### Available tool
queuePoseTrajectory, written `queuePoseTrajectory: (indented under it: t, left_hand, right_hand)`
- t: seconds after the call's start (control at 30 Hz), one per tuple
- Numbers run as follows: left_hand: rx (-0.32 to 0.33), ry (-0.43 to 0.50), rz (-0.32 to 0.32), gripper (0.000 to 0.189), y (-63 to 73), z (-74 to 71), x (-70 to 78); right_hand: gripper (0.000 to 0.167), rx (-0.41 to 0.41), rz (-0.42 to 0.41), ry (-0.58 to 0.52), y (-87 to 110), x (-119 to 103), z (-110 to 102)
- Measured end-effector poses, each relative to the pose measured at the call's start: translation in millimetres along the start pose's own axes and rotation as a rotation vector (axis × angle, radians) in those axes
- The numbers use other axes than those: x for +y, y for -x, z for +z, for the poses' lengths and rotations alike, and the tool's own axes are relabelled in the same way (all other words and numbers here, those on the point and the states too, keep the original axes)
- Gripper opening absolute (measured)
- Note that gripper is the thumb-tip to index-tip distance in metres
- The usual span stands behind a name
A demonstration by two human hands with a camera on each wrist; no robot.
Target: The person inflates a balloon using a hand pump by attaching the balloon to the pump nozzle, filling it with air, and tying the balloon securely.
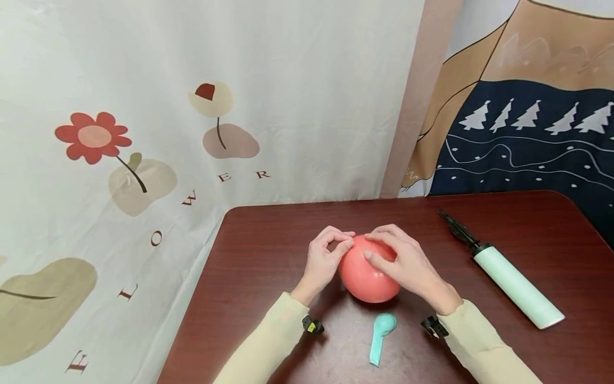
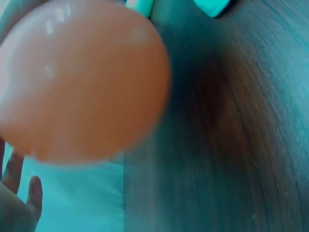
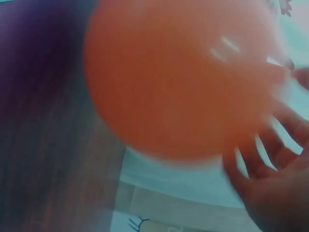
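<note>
An inflated coral-red balloon (image 1: pixel 366 280) is held between both hands over the middle of the table. My left hand (image 1: pixel 322 260) pinches it at the upper left, thumb and index finger meeting at the neck end. My right hand (image 1: pixel 413 264) grips its upper right side, with the thumb on the near face and the other fingers over the top. In the right wrist view the fingers (image 3: pixel 265 159) curve along the balloon (image 3: pixel 178 82). The neck itself is mostly hidden by the fingertips. Below it lies a flat, uninflated teal balloon (image 1: pixel 384 324).
To the right, a mint-green hand pump (image 1: pixel 518 285) with a black nozzle lies slantwise on the dark red-brown table (image 1: pixel 268 250). Behind the table's far edge hangs a printed curtain (image 1: pixel 307 106) with flowers and letters. Dark wrist cameras (image 1: pixel 313 325) sit at both cuffs.
</note>
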State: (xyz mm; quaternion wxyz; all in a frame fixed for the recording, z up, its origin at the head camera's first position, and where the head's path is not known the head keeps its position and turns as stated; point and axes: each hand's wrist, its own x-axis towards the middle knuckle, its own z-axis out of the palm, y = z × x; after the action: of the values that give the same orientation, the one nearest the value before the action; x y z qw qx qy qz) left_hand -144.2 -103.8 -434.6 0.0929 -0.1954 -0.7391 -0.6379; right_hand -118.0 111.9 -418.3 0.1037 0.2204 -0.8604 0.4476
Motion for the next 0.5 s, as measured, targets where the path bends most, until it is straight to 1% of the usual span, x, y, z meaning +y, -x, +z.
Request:
queuePoseTrajectory:
  t: [0.1, 0.17, 0.2, 0.27, 0.3, 0.37, 0.43, 0.5]
  left_hand:
    - [0.058, 0.066, -0.050, 0.010, -2.2, 0.3, -0.3]
    - [0.105, 0.133, -0.095, 0.012, -3.3, 0.6, -0.4]
    - [0.123, 0.165, -0.119, 0.013, -3.6, 0.8, -0.5]
    - [0.132, 0.209, -0.165, 0.015, -3.5, 1.5, -1.3]
    - [0.123, 0.223, -0.183, 0.016, -3.1, 1.8, -1.9]
    - [0.083, 0.228, -0.207, 0.021, -2.0, 1.0, -3.1]
    - [0.027, 0.215, -0.209, 0.032, 0.1, -1.8, -5.9]
    - [-0.041, 0.191, -0.197, 0.046, 3.4, -7.1, -9.2]
  right_hand:
    - [0.070, -0.066, 0.102, -0.022, 7.2, 2.5, -2.2]
    - [0.089, -0.105, 0.143, -0.040, 11.6, 4.1, -2.5]
    - [0.095, -0.118, 0.152, -0.047, 13.7, 5.3, -2.4]
    - [0.102, -0.132, 0.166, -0.063, 17.2, 8.0, -1.1]
    - [0.103, -0.133, 0.172, -0.069, 18.4, 8.9, -0.6]
    - [0.103, -0.128, 0.181, -0.076, 19.6, 10.7, 0.9]
    - [0.102, -0.123, 0.206, -0.087, 19.8, 12.3, 2.0]
    - [0.102, -0.119, 0.241, -0.099, 19.6, 13.3, 2.3]
